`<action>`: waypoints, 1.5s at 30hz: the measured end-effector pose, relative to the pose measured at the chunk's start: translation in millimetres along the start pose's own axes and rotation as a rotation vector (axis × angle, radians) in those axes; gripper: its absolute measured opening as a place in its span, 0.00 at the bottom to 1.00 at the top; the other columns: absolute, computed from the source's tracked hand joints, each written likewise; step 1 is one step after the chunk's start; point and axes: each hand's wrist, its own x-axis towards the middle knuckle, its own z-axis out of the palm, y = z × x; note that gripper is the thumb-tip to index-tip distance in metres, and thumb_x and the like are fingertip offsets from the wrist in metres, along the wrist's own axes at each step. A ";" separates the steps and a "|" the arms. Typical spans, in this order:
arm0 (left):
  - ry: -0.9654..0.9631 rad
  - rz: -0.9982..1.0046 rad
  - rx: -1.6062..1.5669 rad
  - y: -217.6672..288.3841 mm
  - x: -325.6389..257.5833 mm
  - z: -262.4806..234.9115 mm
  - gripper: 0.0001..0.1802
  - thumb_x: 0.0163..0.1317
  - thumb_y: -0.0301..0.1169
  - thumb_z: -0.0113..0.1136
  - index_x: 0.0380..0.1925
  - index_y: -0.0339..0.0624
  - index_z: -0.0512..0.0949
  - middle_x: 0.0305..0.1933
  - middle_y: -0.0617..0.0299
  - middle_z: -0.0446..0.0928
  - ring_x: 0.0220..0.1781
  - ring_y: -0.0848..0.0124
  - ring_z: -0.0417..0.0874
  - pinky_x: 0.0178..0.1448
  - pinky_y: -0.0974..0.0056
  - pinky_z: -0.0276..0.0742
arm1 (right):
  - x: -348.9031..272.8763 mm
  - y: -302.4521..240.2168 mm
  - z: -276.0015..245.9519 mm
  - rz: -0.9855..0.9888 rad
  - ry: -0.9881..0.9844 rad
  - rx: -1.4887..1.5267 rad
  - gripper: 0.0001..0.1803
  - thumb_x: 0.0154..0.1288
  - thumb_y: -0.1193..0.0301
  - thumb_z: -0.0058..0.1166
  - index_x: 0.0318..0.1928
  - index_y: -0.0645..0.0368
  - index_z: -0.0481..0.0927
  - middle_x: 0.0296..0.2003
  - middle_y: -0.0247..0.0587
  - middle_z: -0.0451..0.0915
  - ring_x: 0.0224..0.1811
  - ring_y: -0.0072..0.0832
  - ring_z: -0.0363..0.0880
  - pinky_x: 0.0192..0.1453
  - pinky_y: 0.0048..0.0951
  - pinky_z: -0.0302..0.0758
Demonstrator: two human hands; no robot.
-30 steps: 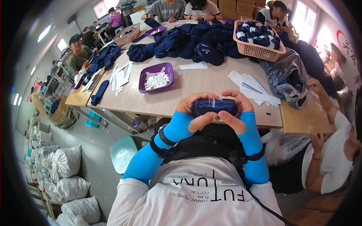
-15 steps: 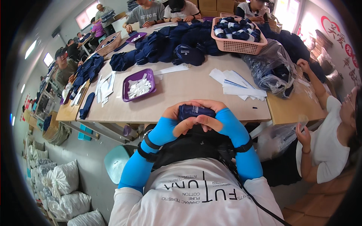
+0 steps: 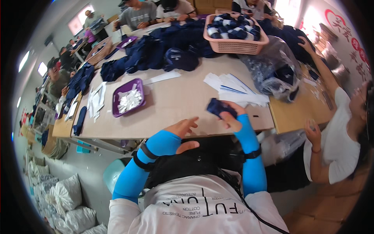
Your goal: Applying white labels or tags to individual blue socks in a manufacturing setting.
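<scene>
My right hand grips a small navy fabric roll above the front edge of the table, fingers behind it and thumb in front. My left hand is empty, its fingers apart, held left of the roll. Just beyond the right hand lie flat white paper strips, some with blue edges. A purple basket of small white pieces stands on the table, farther off to the left.
A pink basket of banded navy rolls stands at the back, beside a navy garment heap. A clear plastic bag lies at right. A co-worker sits on the right, one arm reaching over the table. White sacks lie on the floor.
My hands have parted. The left has let go of the roll and opened; the right has carried it to the right and farther over the table. The view has shifted slightly.
</scene>
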 end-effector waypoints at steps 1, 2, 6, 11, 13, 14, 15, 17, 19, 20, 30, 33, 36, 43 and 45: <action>-0.068 0.036 0.329 -1.1 2.3 -7.2 0.39 0.70 0.42 0.66 0.73 0.35 0.62 0.63 0.43 0.75 0.58 0.51 0.82 0.62 0.56 0.79 | 0.8 3.5 -13.3 -0.005 0.055 0.012 0.25 0.71 0.68 0.62 0.65 0.63 0.76 0.37 0.39 0.84 0.27 0.16 0.72 0.33 0.19 0.70; -0.019 0.043 0.422 -3.0 6.2 -11.6 0.40 0.67 0.44 0.68 0.71 0.33 0.64 0.65 0.38 0.74 0.61 0.42 0.80 0.65 0.52 0.77 | 3.1 6.8 -23.5 -0.036 0.073 0.022 0.25 0.72 0.68 0.61 0.65 0.64 0.76 0.36 0.40 0.84 0.26 0.16 0.71 0.32 0.19 0.69; 0.156 0.072 0.770 -57.6 55.3 -41.9 0.41 0.66 0.48 0.68 0.68 0.29 0.66 0.66 0.35 0.73 0.63 0.41 0.79 0.66 0.49 0.76 | 11.4 29.7 -45.8 -0.040 0.111 0.102 0.26 0.72 0.66 0.63 0.64 0.67 0.74 0.36 0.41 0.83 0.25 0.15 0.69 0.30 0.19 0.66; 0.182 -0.316 1.030 -119.6 130.3 -68.6 0.42 0.63 0.54 0.65 0.65 0.29 0.70 0.70 0.38 0.71 0.67 0.44 0.76 0.71 0.49 0.73 | 14.0 36.9 -43.3 -0.039 0.114 0.113 0.27 0.72 0.64 0.64 0.64 0.68 0.74 0.35 0.41 0.83 0.24 0.15 0.68 0.29 0.18 0.65; 0.257 -0.353 1.059 -127.0 142.1 -71.5 0.42 0.62 0.54 0.65 0.64 0.30 0.71 0.70 0.41 0.71 0.68 0.45 0.76 0.72 0.50 0.72 | 11.8 38.1 -43.7 -0.049 0.100 0.125 0.27 0.72 0.64 0.63 0.64 0.68 0.74 0.35 0.41 0.83 0.24 0.15 0.68 0.29 0.18 0.65; 0.178 -0.446 0.976 -131.1 145.0 -72.7 0.41 0.62 0.54 0.65 0.64 0.31 0.72 0.70 0.43 0.72 0.69 0.46 0.75 0.72 0.50 0.72 | 12.1 38.1 -42.6 -0.050 0.083 0.135 0.27 0.72 0.64 0.63 0.64 0.68 0.74 0.35 0.41 0.83 0.24 0.15 0.68 0.29 0.18 0.65; 0.089 -0.529 0.886 -126.8 150.2 -71.7 0.41 0.61 0.53 0.65 0.65 0.33 0.72 0.70 0.46 0.72 0.69 0.48 0.75 0.72 0.51 0.72 | 11.6 37.0 -43.7 -0.052 0.092 0.136 0.27 0.72 0.64 0.63 0.64 0.68 0.74 0.35 0.41 0.83 0.24 0.15 0.68 0.29 0.18 0.65; 0.089 -0.508 0.854 -121.7 143.1 -61.2 0.39 0.59 0.52 0.67 0.63 0.35 0.75 0.67 0.48 0.74 0.69 0.49 0.75 0.72 0.52 0.72 | 9.7 33.4 -42.2 -0.036 0.076 0.135 0.26 0.73 0.65 0.62 0.64 0.67 0.74 0.35 0.40 0.83 0.24 0.14 0.68 0.30 0.18 0.65; 0.106 -0.328 0.790 -109.3 128.9 -42.6 0.37 0.58 0.51 0.68 0.61 0.37 0.77 0.66 0.48 0.75 0.69 0.48 0.75 0.71 0.52 0.72 | 10.2 31.9 -43.0 -0.041 0.083 0.127 0.26 0.73 0.65 0.63 0.64 0.67 0.74 0.35 0.40 0.83 0.24 0.14 0.67 0.30 0.18 0.65; 0.084 -0.199 0.799 -99.6 118.0 -30.7 0.33 0.58 0.48 0.69 0.59 0.38 0.79 0.65 0.49 0.75 0.68 0.49 0.75 0.71 0.51 0.72 | 10.9 32.3 -44.3 -0.049 0.086 0.118 0.26 0.72 0.65 0.63 0.64 0.67 0.74 0.35 0.40 0.83 0.24 0.14 0.67 0.30 0.18 0.65; 0.101 0.336 0.578 -41.6 33.7 19.9 0.31 0.53 0.35 0.75 0.58 0.43 0.79 0.58 0.54 0.76 0.63 0.52 0.77 0.68 0.50 0.71 | 14.8 37.9 -46.3 -0.038 0.096 0.118 0.32 0.71 0.57 0.65 0.65 0.67 0.73 0.35 0.40 0.83 0.24 0.15 0.66 0.29 0.18 0.64; 0.070 0.384 0.580 -47.7 28.5 23.6 0.29 0.51 0.33 0.75 0.56 0.45 0.80 0.55 0.56 0.77 0.60 0.54 0.78 0.65 0.51 0.72 | 13.7 39.0 -47.9 -0.030 0.098 0.116 0.33 0.71 0.57 0.65 0.65 0.67 0.73 0.36 0.40 0.83 0.24 0.15 0.66 0.29 0.18 0.64; 0.108 0.417 0.589 -56.6 23.9 31.7 0.27 0.49 0.29 0.74 0.53 0.47 0.81 0.49 0.58 0.78 0.55 0.56 0.80 0.61 0.53 0.74 | 13.3 38.1 -46.5 -0.025 0.108 0.102 0.33 0.71 0.56 0.65 0.65 0.67 0.73 0.36 0.40 0.82 0.24 0.15 0.66 0.29 0.18 0.64; 0.202 0.432 0.241 -51.7 22.8 27.5 0.24 0.47 0.19 0.72 0.48 0.44 0.82 0.48 0.55 0.81 0.52 0.53 0.83 0.58 0.53 0.80 | 15.0 34.2 -45.5 -0.026 0.066 0.071 0.34 0.71 0.54 0.65 0.65 0.67 0.73 0.35 0.38 0.81 0.25 0.15 0.65 0.30 0.19 0.63; 0.224 0.377 0.198 -53.4 21.0 29.7 0.21 0.48 0.18 0.72 0.46 0.41 0.83 0.49 0.54 0.82 0.54 0.51 0.83 0.60 0.53 0.82 | 15.4 34.6 -46.0 -0.023 0.066 0.074 0.34 0.71 0.54 0.65 0.64 0.67 0.73 0.35 0.38 0.81 0.25 0.15 0.65 0.30 0.19 0.63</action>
